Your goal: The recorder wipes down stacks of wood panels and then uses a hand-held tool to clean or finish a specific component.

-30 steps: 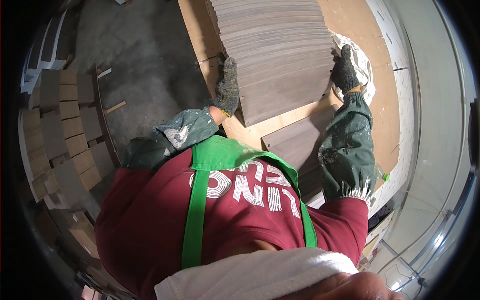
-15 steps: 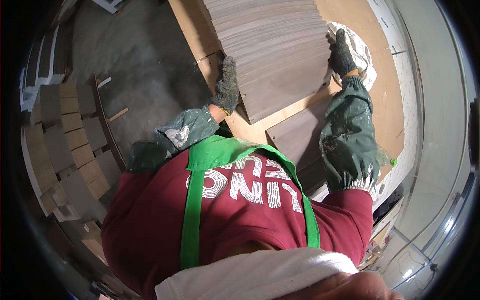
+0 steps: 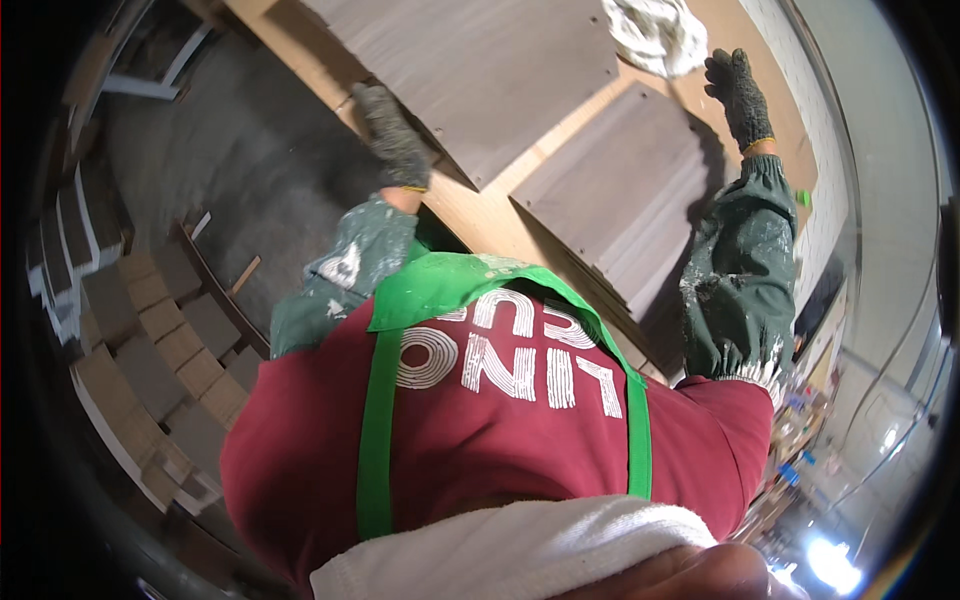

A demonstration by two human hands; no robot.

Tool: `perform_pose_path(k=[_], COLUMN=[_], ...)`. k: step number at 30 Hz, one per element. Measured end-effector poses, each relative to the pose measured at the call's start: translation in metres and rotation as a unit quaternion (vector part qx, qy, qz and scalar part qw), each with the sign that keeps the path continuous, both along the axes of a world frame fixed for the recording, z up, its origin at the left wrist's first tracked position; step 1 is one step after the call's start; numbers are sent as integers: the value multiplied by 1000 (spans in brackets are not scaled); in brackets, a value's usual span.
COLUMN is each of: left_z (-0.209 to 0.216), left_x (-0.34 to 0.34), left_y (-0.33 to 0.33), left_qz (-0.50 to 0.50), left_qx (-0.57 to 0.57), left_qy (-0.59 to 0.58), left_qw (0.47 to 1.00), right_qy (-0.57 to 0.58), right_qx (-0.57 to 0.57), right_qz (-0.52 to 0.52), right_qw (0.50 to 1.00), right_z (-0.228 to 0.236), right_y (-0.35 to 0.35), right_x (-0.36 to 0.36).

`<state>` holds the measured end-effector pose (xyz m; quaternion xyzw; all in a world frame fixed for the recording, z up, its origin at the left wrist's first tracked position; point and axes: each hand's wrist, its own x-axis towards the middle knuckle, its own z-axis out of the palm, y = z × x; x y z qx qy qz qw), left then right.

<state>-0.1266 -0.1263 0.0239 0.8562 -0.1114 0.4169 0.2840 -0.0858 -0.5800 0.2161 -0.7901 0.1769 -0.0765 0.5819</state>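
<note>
Two piles of flat grey panels lie on a pale wooden work table. The larger grey panel (image 3: 480,75) shows a smooth top with small holes near its corners. My left hand (image 3: 393,140), in a dark grey knitted glove, is at its left edge with the fingers stretched out and holding nothing. Whether it touches the panel I cannot tell. My right hand (image 3: 740,95), gloved alike, hovers over the table's right part with its fingers apart and empty. Nearest to it are a crumpled white cloth (image 3: 655,38) and the smaller pile of grey panels (image 3: 625,190).
The table's wooden edge (image 3: 462,205) runs along my front. A green cap (image 3: 803,198) shows beyond my right sleeve. On the left, stacked brown and grey boards (image 3: 175,320) stand on the floor (image 3: 220,160), with a thin strip of wood (image 3: 245,275) nearby.
My right hand has left the larger pile's side and moved right, past the cloth. My left hand has shifted left. The view has turned, and the pile's stepped panel edges no longer show.
</note>
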Motion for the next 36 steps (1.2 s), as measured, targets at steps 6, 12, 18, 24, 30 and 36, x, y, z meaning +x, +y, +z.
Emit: perform_pose_path(k=[6,12,18,24,30,36], left_z=[60,83,54,39,38,13], left_x=[-80,-96,-85,-86,-86,-113], left_y=[-16,-72,-78,-76,-66,-48], left_qz=[-285,-488,-504,-532,-528,-515], left_qx=[-232,173,140,84,117,-31], left_qy=[133,242,216,201,230,214], left_qw=[920,821,825,818,809,830], right_qy=[249,333,404,186,387,431], right_qx=[-190,-448,-483,-524,-287,-155], right_qz=[-96,117,141,182,144,144], right_qw=[945,821,764,811,864,877], right_z=[-34,-57,-27,-68,-47,-36], right_y=[-75,-57,-15,-52,-29,-7], right_x=[-100,-103,-96,-106,-92,-79])
